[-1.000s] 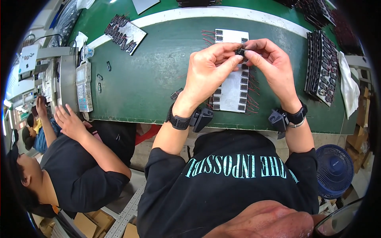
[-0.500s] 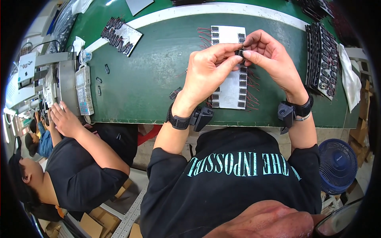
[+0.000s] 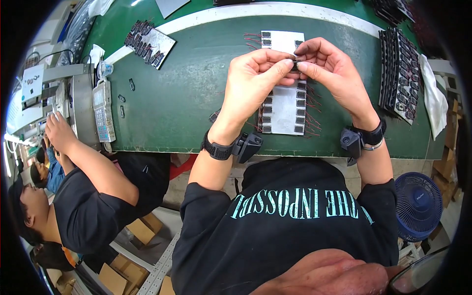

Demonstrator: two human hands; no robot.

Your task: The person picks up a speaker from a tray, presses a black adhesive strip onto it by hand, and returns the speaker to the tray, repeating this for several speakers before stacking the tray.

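Between the fingertips of both hands sits a small black rectangular speaker-like part (image 3: 295, 65), mostly covered by fingers. My left hand (image 3: 258, 73) pinches its left side, and my right hand (image 3: 324, 61) pinches the right. Both are held above a light grey board (image 3: 285, 110) on the green table. Along the board's two long edges lie rows of similar black parts (image 3: 300, 104), with thin red wires (image 3: 312, 120) sticking outward. The board's middle stretch is hidden by my hands. One loose part (image 3: 214, 115) lies beside my left wrist, partly covered.
Several small black parts (image 3: 122, 99) lie at left, near a grey keypad device (image 3: 103, 110). Another loaded board (image 3: 150, 44) rests farther back. Stacked boards (image 3: 400, 76) and a white cloth (image 3: 432, 96) are at right. A co-worker (image 3: 98, 196) sits at left; a blue fan (image 3: 419, 206) stands lower right.
Both hands have shifted slightly left with the small black part, still pinching it. The co-worker's arm and head have moved.
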